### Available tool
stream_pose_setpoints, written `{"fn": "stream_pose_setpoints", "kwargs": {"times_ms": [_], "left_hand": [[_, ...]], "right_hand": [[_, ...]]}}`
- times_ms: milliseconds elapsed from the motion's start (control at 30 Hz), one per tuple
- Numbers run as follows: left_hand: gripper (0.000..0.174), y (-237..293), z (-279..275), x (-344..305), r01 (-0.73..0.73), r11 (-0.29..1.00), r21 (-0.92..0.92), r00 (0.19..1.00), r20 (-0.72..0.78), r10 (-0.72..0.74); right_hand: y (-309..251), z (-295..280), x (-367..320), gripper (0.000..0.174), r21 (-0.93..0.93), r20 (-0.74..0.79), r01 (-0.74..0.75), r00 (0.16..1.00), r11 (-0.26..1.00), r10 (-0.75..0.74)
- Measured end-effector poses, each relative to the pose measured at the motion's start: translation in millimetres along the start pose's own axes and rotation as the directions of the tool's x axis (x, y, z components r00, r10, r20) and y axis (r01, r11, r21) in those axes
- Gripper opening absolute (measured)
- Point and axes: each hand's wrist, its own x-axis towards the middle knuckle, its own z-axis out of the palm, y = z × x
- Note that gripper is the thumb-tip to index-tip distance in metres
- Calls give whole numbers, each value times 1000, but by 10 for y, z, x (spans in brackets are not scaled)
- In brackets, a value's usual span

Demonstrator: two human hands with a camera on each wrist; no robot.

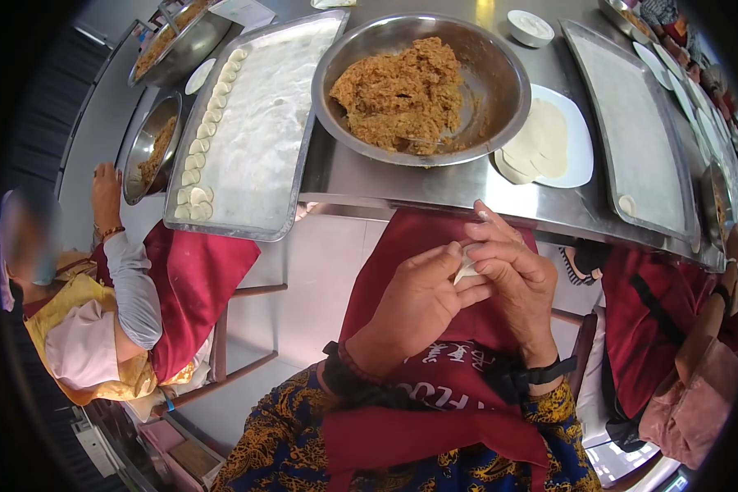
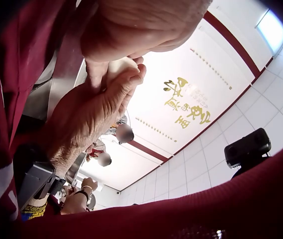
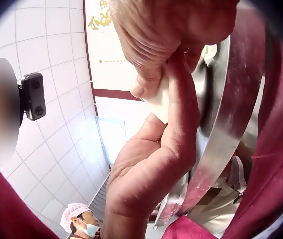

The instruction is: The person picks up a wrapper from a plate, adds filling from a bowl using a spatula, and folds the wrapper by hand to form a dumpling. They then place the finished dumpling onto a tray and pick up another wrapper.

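A small white piece of folded dough (image 1: pixel 465 267) is held between both hands above the apron, in front of the table edge. My left hand (image 1: pixel 414 303) grips it from the left, thumb on top and fingers beneath. From the other side my right hand (image 1: pixel 518 283) pinches it with curled fingers. In the left wrist view the pale dough (image 2: pixel 121 67) shows between thumb and fingers. The right wrist view shows the dough's smooth side (image 3: pixel 159 102) against the fingers. Its far edge and any filling are hidden by the hands.
A steel bowl (image 1: pixel 517 123) of brown filling (image 1: pixel 402 94) stands ahead. Right of it, a white plate (image 1: pixel 580 156) holds round wrappers (image 1: pixel 541 139). Floured trays (image 1: pixel 258 139) flank the bowl, the left one bearing a row of dumplings (image 1: pixel 195 161). People sit at both sides.
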Motion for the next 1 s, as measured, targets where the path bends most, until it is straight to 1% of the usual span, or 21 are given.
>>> {"fn": "stream_pose_setpoints", "kwargs": {"times_ms": [67, 133, 167, 233, 267, 333, 367, 433, 467, 533, 567, 600, 633, 700, 767, 833, 867, 933, 967, 1000], "left_hand": [[31, -7, 0, 8, 16, 1000, -21, 1000, 0, -16], [30, -5, -3, 17, 31, 999, -41, 1000, -1, -31], [30, -3, -5, 19, 35, 998, -57, 999, -12, -36], [30, 4, -5, 28, 38, 997, -71, 999, -22, -40], [30, 3, -4, 37, 31, 995, -99, 999, -15, -32], [31, -5, 15, 69, 29, 992, -124, 1000, -3, -30], [30, -19, 35, 70, 16, 990, -142, 1000, 8, -15], [29, -33, 56, 74, 4, 987, -161, 1000, 19, -1], [29, -40, 63, 71, 1, 985, -170, 1000, 1, 0], [30, -48, 54, 75, -3, 984, -179, 1000, -18, 0], [33, -53, 31, 82, 9, 984, -178, 999, -42, -17], [37, -51, 19, 89, 21, 984, -176, 997, -67, -33], [37, -39, 20, 89, 20, 984, -176, 997, -67, -32], [39, -8, 31, 87, 23, 981, -194, 1000, 21, -19], [38, -14, 52, 82, 11, 978, -208, 1000, 6, -10], [38, -29, 54, 83, -2, 975, -223, 1000, -10, -1], [37, -32, 46, 87, -2, 977, -212, 1000, -16, -1], [36, -20, 25, 78, -6, 979, -201, 1000, -23, 2], [34, -11, 14, 66, -8, 986, -165, 1000, -23, 4], [33, -9, 5, 59, -7, 992, -127, 1000, -22, 5]], "right_hand": [[21, -34, -1, 19, -19, 27, 28, 999, 999, -28], [23, -50, 10, 20, -106, 58, 93, 994, 990, -88], [-7, -19, 17, 20, -106, 58, 94, 994, 990, -89], [-97, 82, 42, 18, -121, -80, 97, 991, 988, -107], [-94, 86, 50, 18, -121, -80, 98, 991, 988, -108], [-71, 76, 77, 23, -193, -82, 206, 971, 959, -225], [-38, 37, 74, 23, -195, -84, 206, 971, 959, -226], [33, -68, 62, 30, -343, 86, 289, 957, 894, -276], [26, -71, 60, 30, -344, 85, 289, 957, 894, -277], [7, -75, 63, 32, -411, 114, 300, 954, 861, -277], [-20, -46, 65, 32, -411, 114, 301, 953, 861, -279], [-58, 14, 69, 32, -366, 42, 255, 965, 895, -258], [-77, 48, 69, 32, -318, -28, 211, 973, 925, -231], [-37, 4, 63, 34, -342, -3, 222, 972, 913, -237], [-22, -40, 68, 37, -366, 22, 233, 970, 901, -242], [-26, -63, 73, 38, -431, 104, 270, 963, 861, -250], [-37, -42, 73, 38, -431, 106, 272, 962, 861, -251], [-60, 27, 63, 31, -175, -35, 170, 983, 970, -179], [-53, 27, 55, 31, -174, -32, 171, 983, 970, -179], [-36, 17, 46, 26, -156, -19, 160, 986, 975, -165]]}}
